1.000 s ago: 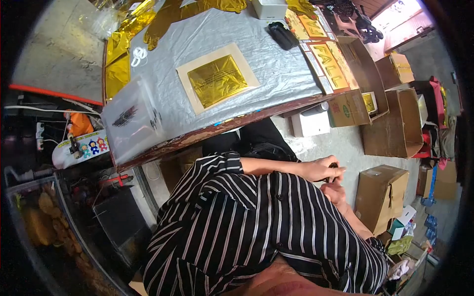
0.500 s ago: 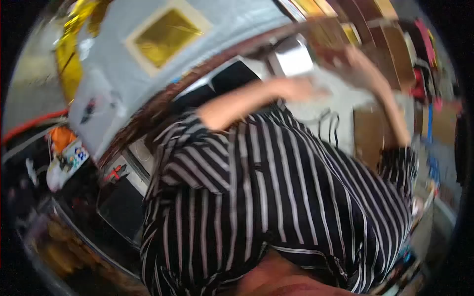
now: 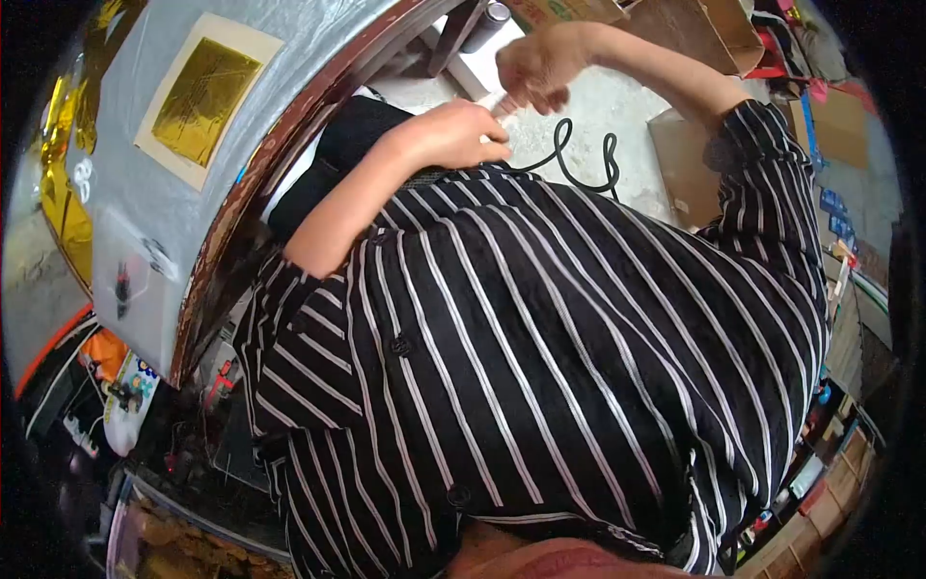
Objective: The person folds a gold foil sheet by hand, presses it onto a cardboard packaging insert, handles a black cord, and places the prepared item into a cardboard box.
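My left hand [image 3: 458, 135] is in front of my waist, its fingers curled. A small whitish bit shows at its fingers, too little of it to name. Just above and to the right, my right hand [image 3: 545, 66] bends downward with closed fingers, slightly blurred. Its fingertips come close to my left hand; whether they touch, I cannot tell. What the right fingers hold, if anything, is hidden. To the left lies a gold foil sheet [image 3: 204, 101] on a cream paper, on the grey-covered table [image 3: 299, 43].
The table's worn wooden edge [image 3: 289, 121] runs beside my left arm. A can [image 3: 487, 24] stands on a white box [image 3: 473, 72] past my hands. Cardboard boxes [image 3: 690, 164] are at the right. A black cord [image 3: 579, 174] loops over the floor.
My view has turned, and the table appears further left. My hands, apart and blurred before, have come close together in front of my waist.
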Motion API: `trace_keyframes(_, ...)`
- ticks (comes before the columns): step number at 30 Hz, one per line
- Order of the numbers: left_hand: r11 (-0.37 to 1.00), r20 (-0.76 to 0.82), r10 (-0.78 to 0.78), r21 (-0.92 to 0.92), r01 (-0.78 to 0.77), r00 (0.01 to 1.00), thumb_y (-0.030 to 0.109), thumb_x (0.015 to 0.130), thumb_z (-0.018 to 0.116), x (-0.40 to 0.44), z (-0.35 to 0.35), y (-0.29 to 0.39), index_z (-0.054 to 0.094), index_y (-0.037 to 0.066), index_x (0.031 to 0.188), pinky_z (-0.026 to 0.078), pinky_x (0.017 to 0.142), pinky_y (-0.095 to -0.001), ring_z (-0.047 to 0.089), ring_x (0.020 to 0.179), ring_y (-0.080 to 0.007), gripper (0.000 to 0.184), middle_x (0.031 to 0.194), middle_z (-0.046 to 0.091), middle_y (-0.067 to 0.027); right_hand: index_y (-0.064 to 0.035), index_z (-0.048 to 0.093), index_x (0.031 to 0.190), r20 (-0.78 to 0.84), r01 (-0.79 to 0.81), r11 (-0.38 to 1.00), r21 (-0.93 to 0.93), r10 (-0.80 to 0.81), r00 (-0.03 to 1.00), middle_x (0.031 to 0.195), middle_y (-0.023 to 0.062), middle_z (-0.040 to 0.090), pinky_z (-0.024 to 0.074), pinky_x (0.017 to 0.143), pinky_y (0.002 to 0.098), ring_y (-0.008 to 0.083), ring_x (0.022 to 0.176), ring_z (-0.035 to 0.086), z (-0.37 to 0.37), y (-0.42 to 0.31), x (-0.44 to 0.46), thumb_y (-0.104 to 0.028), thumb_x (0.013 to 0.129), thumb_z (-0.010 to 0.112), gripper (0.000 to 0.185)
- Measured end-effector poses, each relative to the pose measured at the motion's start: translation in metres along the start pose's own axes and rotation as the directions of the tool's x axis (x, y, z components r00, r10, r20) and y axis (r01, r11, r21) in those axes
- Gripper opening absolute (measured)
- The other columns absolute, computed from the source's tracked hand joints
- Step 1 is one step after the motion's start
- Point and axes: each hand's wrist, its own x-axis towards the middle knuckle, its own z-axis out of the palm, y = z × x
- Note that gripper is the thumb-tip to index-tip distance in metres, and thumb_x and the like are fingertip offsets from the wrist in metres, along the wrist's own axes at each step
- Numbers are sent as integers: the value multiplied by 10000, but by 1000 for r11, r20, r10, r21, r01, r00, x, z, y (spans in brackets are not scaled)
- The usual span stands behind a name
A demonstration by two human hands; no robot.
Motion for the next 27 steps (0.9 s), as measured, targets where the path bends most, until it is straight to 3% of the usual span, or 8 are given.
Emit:
trace_keyframes(4, 999, 256, 0, -33, 9, 967, 434, 916, 648, 21, 10, 8, 770, 72, 1011, 540, 784, -367, 717, 828, -275, 394, 879, 738, -170, 7, 649, 628, 278, 90, 993, -72, -66, 958, 593, 87, 650, 426, 408, 269, 137, 469, 589, 25, 14, -5, -515, 849, 755, 576)
trace_keyframes(7, 997, 321, -11, -67, 34, 947, 439, 920, 651, 23, 6, 1, 761, 61, 1019, 541, 754, -360, 718, 796, -255, 406, 861, 739, -167, -10, 729, 701, 327, 69, 991, 115, -103, 939, 609, 40, 653, 377, 406, 248, 86, 463, 514, 43, 23, -10, -410, 825, 808, 426)
trace_keyframes(11, 963, 136, 141, -247, -104, 981, 351, 918, 680, 14, 17, 3, 759, 76, 1030, 527, 741, -347, 687, 767, -174, 307, 843, 742, -124, 25, 747, 860, 382, -19, 991, 136, -34, 923, 634, 44, 655, 371, 426, 255, 90, 468, 495, 47, 37, -16, -306, 802, 835, 348)
trace_keyframes(15, 972, -90, 226, -38, -230, 970, 235, 896, 648, 14, 37, 12, 686, 25, 1130, 529, 767, -380, 694, 833, -324, 316, 861, 690, -212, 66, 683, 1077, 262, 133, 963, 233, -194, 945, 708, 76, 682, 457, 505, 273, 137, 555, 582, 48, 50, -28, -123, 792, 764, 352)
trace_keyframes(18, 972, -49, 129, -189, -136, 990, 176, 936, 597, 32, 34, 24, 642, -14, 1056, 558, 729, -365, 687, 751, -267, 229, 865, 685, -166, 90, 654, 1093, 63, 49, 893, 447, -86, 994, 784, 134, 717, 581, 612, 331, 212, 692, 707, 53, 57, -41, -80, 752, 781, 401)
trace_keyframes(20, 725, -67, -38, -688, -18, 997, 110, 984, 527, 34, 42, 21, 645, -14, 1073, 571, 675, -301, 674, 703, -175, 193, 855, 683, -95, 109, 623, 1105, 117, -58, 817, 574, -12, 993, 826, 169, 730, 604, 669, 366, 235, 728, 722, 54, 58, -58, -66, 778, 768, 398)
trace_keyframes(25, 671, -389, -265, -732, -121, 882, 100, 1025, 455, 27, 39, 25, 639, -14, 1083, 556, 665, -257, 651, 702, -109, 223, 830, 672, -55, 94, 647, 1124, 457, -249, 669, 701, -153, 876, 982, 241, 734, 611, 830, 404, 310, 935, 738, 108, 97, -81, -312, 920, 722, 460)
trace_keyframes(27, 768, -418, -182, -625, -137, 890, 113, 1018, 465, 27, 40, 23, 632, -10, 1093, 534, 702, -252, 630, 738, -101, 219, 842, 669, -48, 95, 636, 1180, 507, -326, 628, 707, -128, 852, 1051, 218, 727, 586, 882, 390, 264, 931, 726, 137, 86, -77, -331, 958, 679, 482)
